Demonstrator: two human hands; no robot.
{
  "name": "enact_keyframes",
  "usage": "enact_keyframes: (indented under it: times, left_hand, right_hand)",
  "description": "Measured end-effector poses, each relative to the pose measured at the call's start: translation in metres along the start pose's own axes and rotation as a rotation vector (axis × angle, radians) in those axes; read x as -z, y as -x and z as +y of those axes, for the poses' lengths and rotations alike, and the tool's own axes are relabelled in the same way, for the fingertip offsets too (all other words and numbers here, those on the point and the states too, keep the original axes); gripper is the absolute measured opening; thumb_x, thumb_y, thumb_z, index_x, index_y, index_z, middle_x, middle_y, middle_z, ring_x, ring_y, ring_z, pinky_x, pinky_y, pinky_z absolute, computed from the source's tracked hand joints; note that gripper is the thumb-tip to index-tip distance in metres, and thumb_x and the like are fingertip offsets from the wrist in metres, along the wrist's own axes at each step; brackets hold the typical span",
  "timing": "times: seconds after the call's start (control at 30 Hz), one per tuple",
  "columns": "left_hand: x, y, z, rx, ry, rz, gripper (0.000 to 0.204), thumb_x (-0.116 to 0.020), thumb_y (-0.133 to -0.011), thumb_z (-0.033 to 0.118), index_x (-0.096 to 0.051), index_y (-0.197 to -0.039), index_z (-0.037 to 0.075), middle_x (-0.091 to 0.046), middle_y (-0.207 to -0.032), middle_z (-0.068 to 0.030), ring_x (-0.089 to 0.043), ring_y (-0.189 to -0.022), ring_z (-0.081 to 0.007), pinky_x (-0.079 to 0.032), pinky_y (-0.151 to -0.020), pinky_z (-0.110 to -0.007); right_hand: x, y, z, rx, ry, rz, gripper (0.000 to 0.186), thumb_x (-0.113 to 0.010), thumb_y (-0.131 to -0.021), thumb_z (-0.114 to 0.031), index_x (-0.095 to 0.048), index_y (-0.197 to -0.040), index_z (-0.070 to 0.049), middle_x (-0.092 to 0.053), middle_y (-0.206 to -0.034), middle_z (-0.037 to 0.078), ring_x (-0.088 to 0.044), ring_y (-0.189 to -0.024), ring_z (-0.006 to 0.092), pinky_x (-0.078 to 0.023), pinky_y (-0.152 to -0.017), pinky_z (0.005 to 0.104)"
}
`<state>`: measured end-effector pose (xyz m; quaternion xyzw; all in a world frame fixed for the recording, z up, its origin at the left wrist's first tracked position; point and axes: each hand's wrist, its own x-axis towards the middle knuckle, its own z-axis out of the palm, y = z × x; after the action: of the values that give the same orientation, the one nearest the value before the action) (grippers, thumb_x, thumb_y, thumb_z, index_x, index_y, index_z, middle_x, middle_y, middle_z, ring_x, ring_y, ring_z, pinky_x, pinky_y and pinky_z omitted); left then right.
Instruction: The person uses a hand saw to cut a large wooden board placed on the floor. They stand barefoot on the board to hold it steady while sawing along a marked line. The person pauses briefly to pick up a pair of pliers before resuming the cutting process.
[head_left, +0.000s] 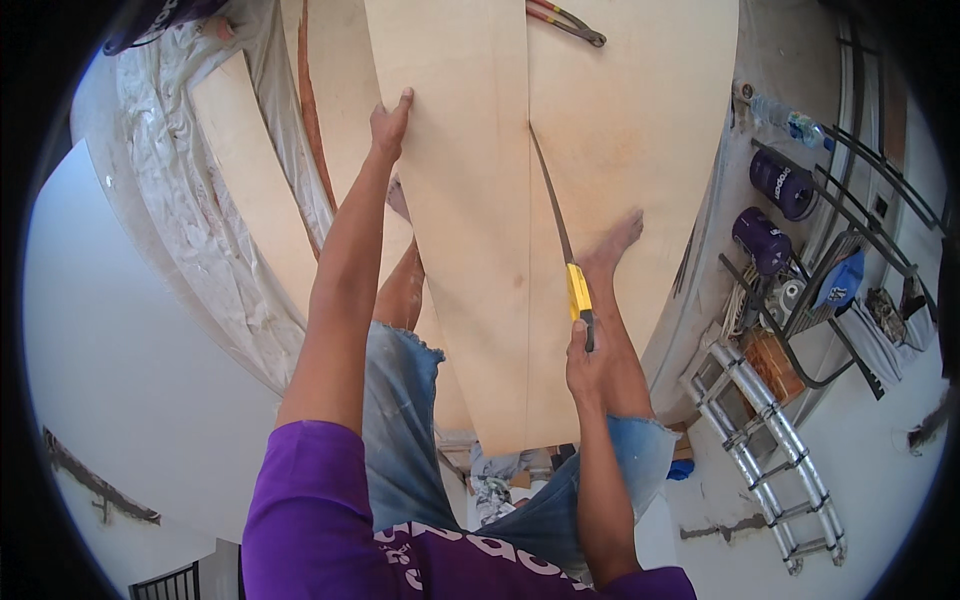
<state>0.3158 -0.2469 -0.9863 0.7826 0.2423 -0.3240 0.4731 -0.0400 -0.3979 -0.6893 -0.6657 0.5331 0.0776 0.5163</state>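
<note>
A large pale plywood board (pixel 462 220) lies below me, with a thin straight line running lengthwise down it. From the far edge to the tip of the handsaw (pixel 578 290), that line is darker, like a cut. My right hand (pixel 585 365) is wrapped round the saw's yellow and black handle. The blade slants away from me, its far end meeting the line. At the board's left edge my left hand (pixel 391 127) grips it, thumb on top and the other fingers mostly hidden. My bare right foot (pixel 615 240) rests on the board, right of the blade.
Red-handled pincers (pixel 568 22) lie on the board's far part. To the left are a narrow wooden strip (pixel 250 150) and crumpled plastic sheeting (pixel 160 130). A folded metal ladder (pixel 770 450), purple buckets (pixel 783 183) and a dark metal-framed chair (pixel 830 280) stand on the right.
</note>
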Motion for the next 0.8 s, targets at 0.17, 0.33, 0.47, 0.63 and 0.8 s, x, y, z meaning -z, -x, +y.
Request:
enact_keyframes:
  times: [0.17,0.33,0.47,0.63,0.8]
  left_hand:
    - [-0.002,0.009,0.008,-0.020,0.069,-0.124,0.095,-0.074,-0.079,0.052,-0.036,-0.133,-0.016,-0.048,-0.132,-0.0272,-0.051,-0.121,-0.0327,-0.044,-0.099,-0.040]
    - [0.002,0.006,0.005,-0.033,-0.119,-0.046,0.095,-0.071,-0.081,0.054,-0.034,-0.136,-0.014,-0.046,-0.133,-0.0303,-0.047,-0.126,-0.0368,-0.042,-0.102,-0.043]
    - [0.029,0.034,-0.026,-0.257,-0.347,0.068,0.088,-0.064,-0.085,0.055,-0.035,-0.138,-0.010,-0.045,-0.131,-0.0349,-0.045,-0.125,-0.0433,-0.038,-0.104,-0.046]
    - [0.066,0.112,-0.073,-0.390,-0.540,-0.165,0.069,-0.060,-0.091,0.047,-0.047,-0.129,-0.009,-0.052,-0.121,-0.0340,-0.050,-0.115,-0.0451,-0.041,-0.099,-0.048]
    - [0.121,0.193,-0.089,-0.374,-0.689,-0.411,0.057,-0.056,-0.093,0.043,-0.051,-0.124,-0.005,-0.053,-0.117,-0.0340,-0.052,-0.111,-0.0474,-0.043,-0.096,-0.048]
  right_hand:
    - [-0.031,-0.085,-0.030,0.177,0.190,0.022,0.041,-0.054,-0.099,-0.032,-0.059,-0.118,0.004,-0.061,-0.085,0.013,-0.058,-0.079,0.0174,-0.046,-0.073,0.0307]
    - [-0.054,-0.110,0.016,0.174,0.277,0.016,0.050,-0.055,-0.097,-0.037,-0.053,-0.128,0.002,-0.066,-0.089,0.019,-0.065,-0.085,0.0282,-0.049,-0.078,0.0372]
    - [-0.028,-0.094,-0.023,0.068,0.608,-0.075,0.062,-0.058,-0.094,-0.039,-0.044,-0.139,0.001,-0.060,-0.108,0.024,-0.051,-0.109,0.0357,-0.038,-0.094,0.0439]
    - [0.002,-0.078,0.004,-0.027,0.241,0.017,0.066,-0.064,-0.092,-0.028,-0.036,-0.146,-0.003,-0.062,-0.104,0.016,-0.051,-0.116,0.0293,-0.037,-0.105,0.0435]
    - [0.080,0.003,-0.060,0.019,0.024,0.069,0.067,-0.060,-0.094,-0.024,-0.029,-0.150,-0.007,-0.062,-0.104,0.014,-0.061,-0.099,0.0231,-0.047,-0.090,0.0350]
